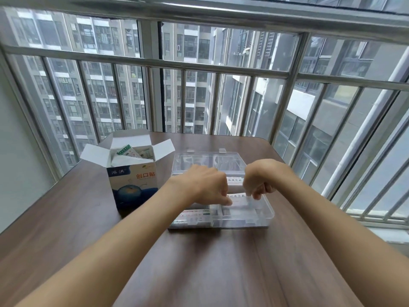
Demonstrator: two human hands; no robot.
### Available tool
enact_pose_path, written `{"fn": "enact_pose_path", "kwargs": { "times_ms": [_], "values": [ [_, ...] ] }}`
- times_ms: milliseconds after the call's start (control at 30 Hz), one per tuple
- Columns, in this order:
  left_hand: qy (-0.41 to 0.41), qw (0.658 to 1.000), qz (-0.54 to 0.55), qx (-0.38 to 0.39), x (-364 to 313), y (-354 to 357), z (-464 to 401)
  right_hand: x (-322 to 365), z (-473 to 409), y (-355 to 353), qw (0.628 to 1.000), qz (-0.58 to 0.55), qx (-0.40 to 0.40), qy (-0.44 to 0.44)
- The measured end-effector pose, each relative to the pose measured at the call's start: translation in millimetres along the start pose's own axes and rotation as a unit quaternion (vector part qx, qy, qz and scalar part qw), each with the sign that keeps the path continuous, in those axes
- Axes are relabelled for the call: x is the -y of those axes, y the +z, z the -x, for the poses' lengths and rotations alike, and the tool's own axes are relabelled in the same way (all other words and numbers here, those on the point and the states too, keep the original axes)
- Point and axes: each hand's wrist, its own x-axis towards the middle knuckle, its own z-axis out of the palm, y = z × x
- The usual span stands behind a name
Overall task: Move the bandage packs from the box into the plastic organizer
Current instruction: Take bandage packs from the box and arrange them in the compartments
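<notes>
A blue and white bandage box (132, 182) stands open on the table's left, with several packs (132, 154) poking out of its top. To its right lies the clear plastic organizer (263, 216), its lid (208, 162) folded back flat. My left hand (205, 185) and my right hand (259, 180) both reach down into the organizer's middle and pinch a white bandage pack (239, 199) between them. Another pack (192, 214) lies in the front left compartment, and one more (235, 182) shows between my hands.
The brown wooden table (199, 262) ends at a rounded far right corner near a metal window railing (221, 72). A white wall (20, 151) is on the left. Tower blocks show beyond the glass.
</notes>
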Motion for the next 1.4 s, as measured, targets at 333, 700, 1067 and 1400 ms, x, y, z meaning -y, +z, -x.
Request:
{"fn": "enact_pose_path", "kwargs": {
  "times_ms": [333,700,1067,1400],
  "values": [
    [0.018,0.999,0.041,-0.002,7,2,-2,-29,-11,6,0.996,-0.055,-0.070,-0.018],
    [-0.015,0.993,0.114,-0.034,9,-10,22,-38,10,1,0.972,-0.109,-0.193,-0.072],
    [-0.288,0.744,0.139,-0.587,83,11,111,55,42,21,0.817,-0.260,-0.393,-0.333],
    [-0.335,0.616,0.486,-0.522,110,41,118,125,41,33,0.774,-0.178,-0.462,-0.395]
  ]
}}
